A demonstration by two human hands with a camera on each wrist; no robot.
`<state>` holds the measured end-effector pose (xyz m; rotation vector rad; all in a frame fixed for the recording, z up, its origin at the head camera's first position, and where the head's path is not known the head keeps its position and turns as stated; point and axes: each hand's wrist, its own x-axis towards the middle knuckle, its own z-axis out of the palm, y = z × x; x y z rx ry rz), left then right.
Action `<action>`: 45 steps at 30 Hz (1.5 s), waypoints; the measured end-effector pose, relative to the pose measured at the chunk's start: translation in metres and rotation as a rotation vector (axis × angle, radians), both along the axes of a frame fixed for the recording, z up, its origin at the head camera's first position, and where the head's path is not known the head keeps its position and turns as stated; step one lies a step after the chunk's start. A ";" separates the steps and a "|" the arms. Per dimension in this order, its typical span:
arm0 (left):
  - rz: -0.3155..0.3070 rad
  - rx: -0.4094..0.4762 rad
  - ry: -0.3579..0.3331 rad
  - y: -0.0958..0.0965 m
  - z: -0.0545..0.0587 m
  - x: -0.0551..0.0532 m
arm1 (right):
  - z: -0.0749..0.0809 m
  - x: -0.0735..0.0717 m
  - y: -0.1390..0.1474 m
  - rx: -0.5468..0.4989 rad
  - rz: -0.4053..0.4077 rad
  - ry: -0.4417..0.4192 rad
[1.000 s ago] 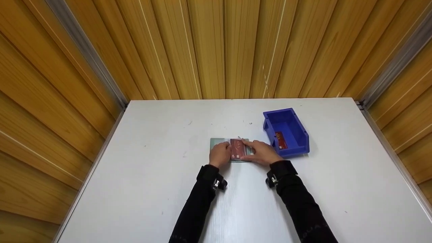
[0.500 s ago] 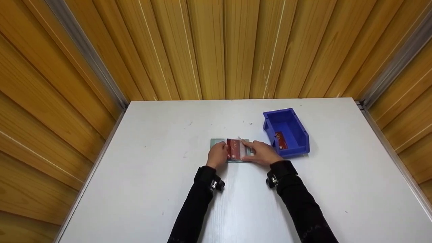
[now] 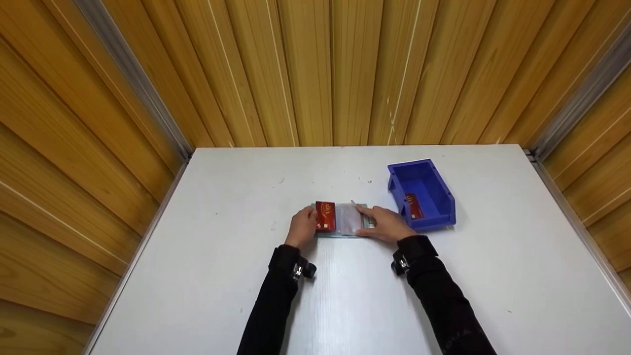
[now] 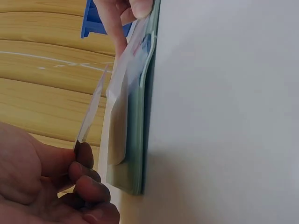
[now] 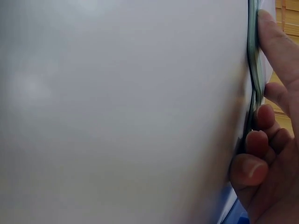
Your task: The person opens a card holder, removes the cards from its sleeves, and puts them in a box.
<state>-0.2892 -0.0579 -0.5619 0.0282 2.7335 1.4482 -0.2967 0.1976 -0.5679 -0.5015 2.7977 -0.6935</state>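
Note:
My left hand (image 3: 301, 228) pinches a red VIP card (image 3: 325, 216) between thumb and fingers. In the left wrist view the card (image 4: 92, 112) stands clear above a green wallet (image 4: 135, 140), seen edge-on. The wallet lies flat on the white table, unfolded, with a clear plastic sleeve (image 3: 348, 219) on top. At its right end, my right hand (image 3: 387, 224) holds wallet and sleeve, thumb on the near side and forefinger on the far side. The right wrist view shows the other fingers (image 5: 257, 142) curled by the wallet's edge (image 5: 253, 56).
A blue plastic bin (image 3: 434, 223) stands just right of the right hand, at the back right of the table (image 3: 236, 256). Inside it lies another red VIP card (image 3: 414, 205). Wood-patterned walls (image 3: 305, 74) close off the back and sides.
The left hand has moved left, drawing the red card from under the clear sleeve, which now shows see-through and without the card. The right hand has stayed in place.

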 end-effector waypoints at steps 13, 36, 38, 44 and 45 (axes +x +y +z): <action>0.001 0.180 0.023 0.007 0.058 -0.007 | -0.002 -0.001 0.001 0.012 0.003 0.003; -0.007 0.170 0.040 0.013 0.055 -0.006 | 0.037 -0.004 -0.041 -0.741 -0.319 -0.189; -0.015 0.151 0.047 0.016 0.054 -0.005 | 0.041 -0.002 -0.053 -0.856 -0.380 -0.278; -0.050 0.102 0.081 0.026 0.048 -0.002 | 0.038 0.004 -0.083 -0.883 -0.473 -0.313; -0.052 0.095 0.087 0.027 0.047 -0.002 | 0.037 0.004 -0.087 -0.881 -0.486 -0.289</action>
